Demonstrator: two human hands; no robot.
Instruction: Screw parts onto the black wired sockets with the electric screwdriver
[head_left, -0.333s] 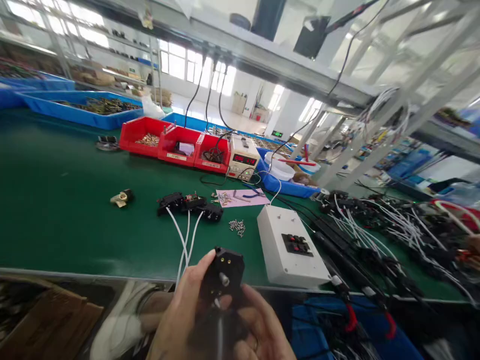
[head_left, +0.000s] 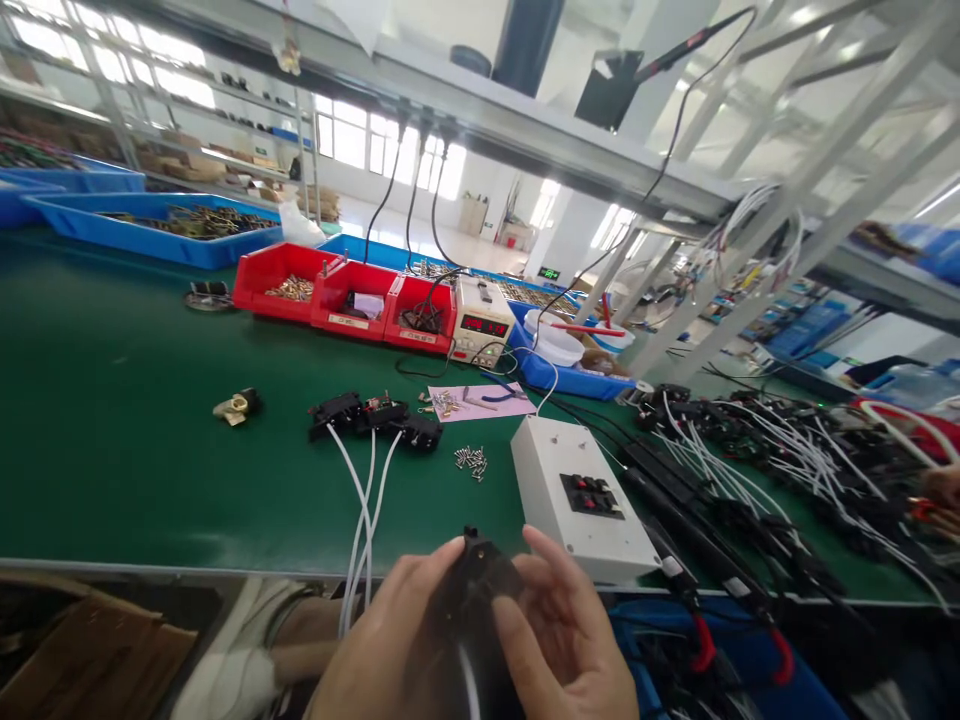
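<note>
Both my hands hold one small black plastic part (head_left: 480, 575) at the near edge of the green table (head_left: 112, 450). My left hand (head_left: 390, 650) wraps it from the left and below. My right hand (head_left: 570, 630) grips it from the right, fingers over its top. A white wire runs down from the part between my palms. Beyond it lie three black connectors (head_left: 375, 415) with white wires (head_left: 364, 510) trailing toward me. A white test box (head_left: 581, 495) with red and black terminals stands just right of my hands.
A small pile of screws (head_left: 471, 460) and a pink sheet (head_left: 480, 401) with tools lie mid-table. Red bins (head_left: 341, 290), a power supply (head_left: 484, 322) and blue trays (head_left: 150, 225) stand at the back. A heap of black parts with white wires (head_left: 772, 450) fills the right side.
The black part has tipped and dropped lower, so its face with the metal pins no longer shows. My right hand has risen to cover it from the right.
</note>
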